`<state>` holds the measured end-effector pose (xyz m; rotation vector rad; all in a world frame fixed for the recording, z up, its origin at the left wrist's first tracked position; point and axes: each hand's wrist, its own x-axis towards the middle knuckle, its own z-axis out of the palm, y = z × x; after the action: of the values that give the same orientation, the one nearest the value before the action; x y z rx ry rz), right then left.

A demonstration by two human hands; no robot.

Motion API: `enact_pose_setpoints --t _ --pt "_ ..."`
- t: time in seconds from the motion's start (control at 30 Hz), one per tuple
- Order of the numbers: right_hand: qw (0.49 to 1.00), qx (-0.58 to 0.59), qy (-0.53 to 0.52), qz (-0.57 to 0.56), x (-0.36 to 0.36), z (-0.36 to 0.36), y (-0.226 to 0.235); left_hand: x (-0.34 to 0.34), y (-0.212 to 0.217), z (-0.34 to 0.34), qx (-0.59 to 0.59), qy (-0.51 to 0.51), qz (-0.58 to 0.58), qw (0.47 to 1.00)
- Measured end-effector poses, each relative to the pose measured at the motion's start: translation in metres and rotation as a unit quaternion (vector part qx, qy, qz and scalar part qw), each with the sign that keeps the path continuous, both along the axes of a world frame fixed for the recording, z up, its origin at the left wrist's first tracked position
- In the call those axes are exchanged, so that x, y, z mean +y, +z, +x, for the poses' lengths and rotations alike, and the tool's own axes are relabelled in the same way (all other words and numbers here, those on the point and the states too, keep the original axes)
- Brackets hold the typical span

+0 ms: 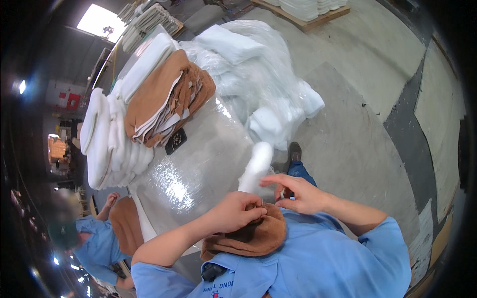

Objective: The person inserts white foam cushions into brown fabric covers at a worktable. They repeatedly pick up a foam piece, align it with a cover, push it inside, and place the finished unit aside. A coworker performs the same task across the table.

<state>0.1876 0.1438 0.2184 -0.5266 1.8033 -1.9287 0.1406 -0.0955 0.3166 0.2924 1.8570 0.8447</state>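
A brown fabric cover (248, 238) is bunched up against my chest. My left hand (239, 212) is closed on the edge of it, thumb and fingers pinched at the dark fold. My right hand (298, 193) hovers just right of the cover with its fingers apart, and nothing shows between them. Beyond both hands a rolled piece of white padding (257, 164) sticks up at the table's edge. Its near end is hidden behind my hands, so I cannot tell whether it goes into the cover.
A plastic-covered table (198, 164) carries a stack of brown fabric pieces (164, 94), white padding (107, 144) and a dark phone-like object (175, 142). Plastic-wrapped white padding (263, 74) is heaped beyond. At left a co-worker in blue (94, 248) handles brown fabric (125, 226).
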Motion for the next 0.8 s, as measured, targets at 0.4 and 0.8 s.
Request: enact_pose_setpoints --t 0.4,0.8 --pt "0.972 -0.130 0.149 -0.125 -0.032 -0.011 -0.061 0.008 0.000 -0.023 -0.050 -0.057 0.002 0.997" --pt "0.957 -0.155 -0.080 -0.231 -0.045 0.028 -0.071 0.014 -0.040 -0.051 -0.259 0.050 -0.088 0.960"
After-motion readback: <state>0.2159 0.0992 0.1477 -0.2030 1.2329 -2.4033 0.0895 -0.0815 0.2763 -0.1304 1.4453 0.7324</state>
